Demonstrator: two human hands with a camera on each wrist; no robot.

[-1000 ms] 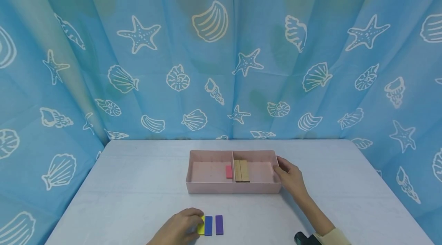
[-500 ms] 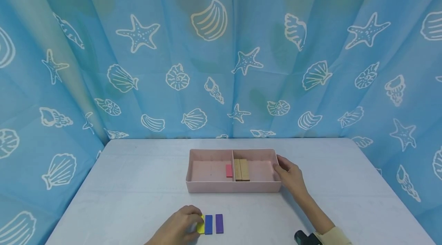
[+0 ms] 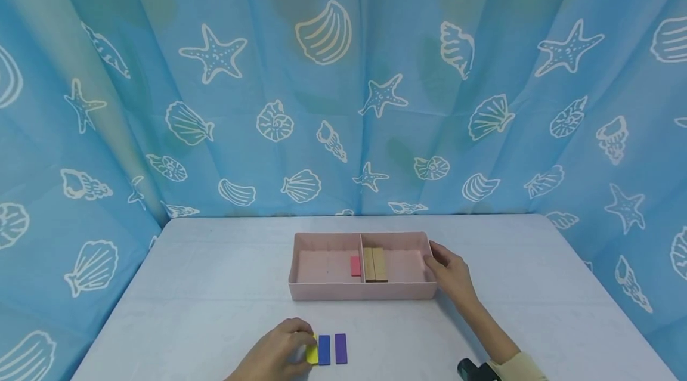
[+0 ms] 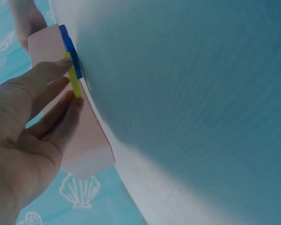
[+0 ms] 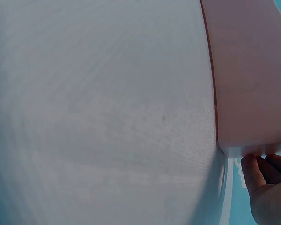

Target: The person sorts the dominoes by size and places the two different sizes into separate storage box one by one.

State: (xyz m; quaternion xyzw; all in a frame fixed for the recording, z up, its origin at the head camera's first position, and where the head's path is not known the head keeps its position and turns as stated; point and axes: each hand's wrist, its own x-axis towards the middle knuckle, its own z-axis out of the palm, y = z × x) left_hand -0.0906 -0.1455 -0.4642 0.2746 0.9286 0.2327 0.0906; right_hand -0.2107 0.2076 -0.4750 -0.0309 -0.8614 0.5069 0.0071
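Between thumb and fingertips, my left hand pinches a yellow block near the table's front. Directly to its right lies a blue block, and a purple block sits a small gap farther right. My right hand holds the right end of a pink box, the thumb near the rim; in the right wrist view, fingers meet the end wall. A divider splits the box. A small pink block is left of it, two wooden blocks right of it.
White cloth covers the table. A blue curtain with shell and starfish prints hangs at the back and both sides. A dark device is on the right forearm, by the pale sleeve.
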